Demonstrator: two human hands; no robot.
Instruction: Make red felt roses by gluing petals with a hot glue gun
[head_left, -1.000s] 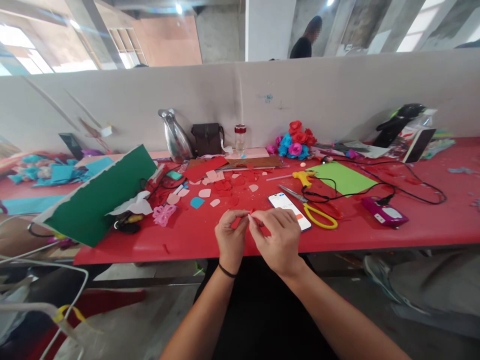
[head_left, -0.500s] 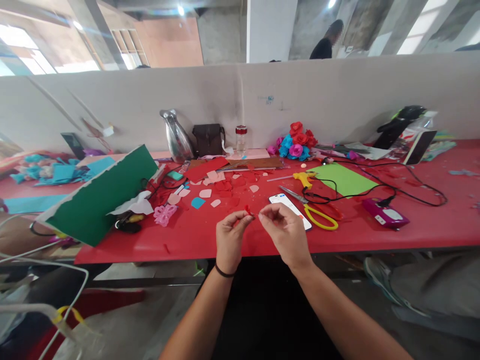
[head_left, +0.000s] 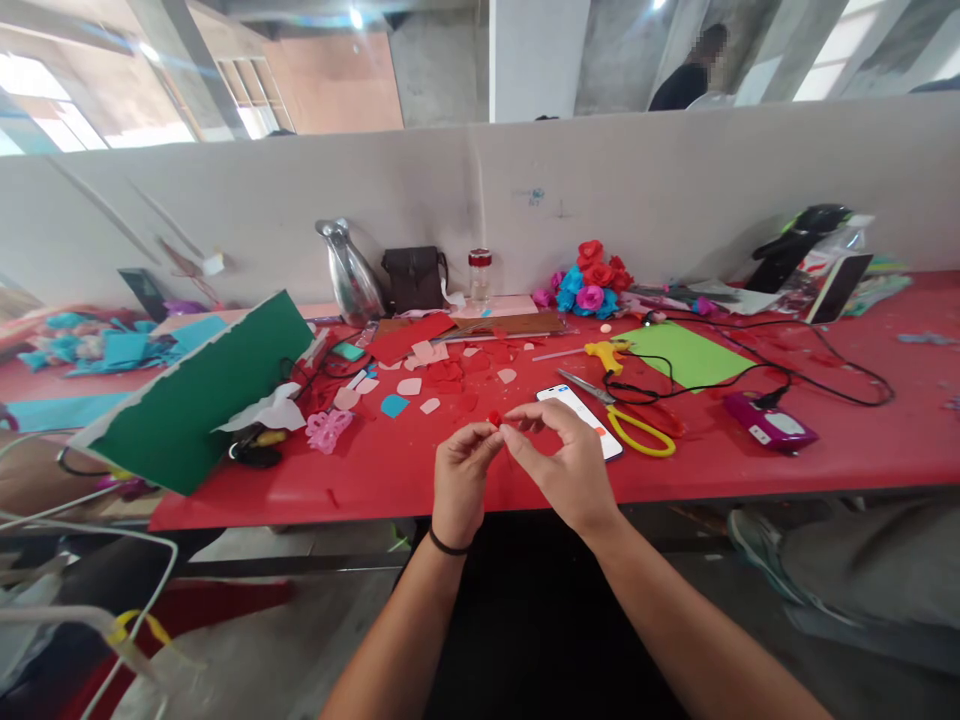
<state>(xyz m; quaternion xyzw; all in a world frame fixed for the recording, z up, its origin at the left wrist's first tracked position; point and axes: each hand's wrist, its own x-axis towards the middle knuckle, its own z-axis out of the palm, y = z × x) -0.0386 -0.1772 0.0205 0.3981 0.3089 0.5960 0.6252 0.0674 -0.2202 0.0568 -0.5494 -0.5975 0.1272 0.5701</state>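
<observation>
Over the front part of the red table (head_left: 390, 480), my left hand (head_left: 463, 470) pinches a small red paper piece (head_left: 495, 419) between thumb and fingertips. My right hand (head_left: 562, 455) meets it from the right, its thumb and forefinger touching or nearly touching the red piece; whether they grip it is too small to tell. Just behind my right hand lies a phone (head_left: 606, 440) with a lit screen, partly covered. Yellow-handled scissors (head_left: 641, 430) rest beside the phone. Cut petal-like pieces in pink, red and a blue one (head_left: 394, 405) are scattered beyond my hands.
A green board (head_left: 202, 400) leans at the left near a pink lacy piece (head_left: 328, 430). Behind stand a metal jug (head_left: 349, 275), a black bag (head_left: 415, 278), a jar (head_left: 480, 278) and paper flowers (head_left: 592, 285). At right are a yellow glue gun (head_left: 604, 355), cables and a purple box (head_left: 770, 425).
My right hand has moved left, up against my left fingertips and the red piece. A person in the background has shifted right. The view has tilted slightly.
</observation>
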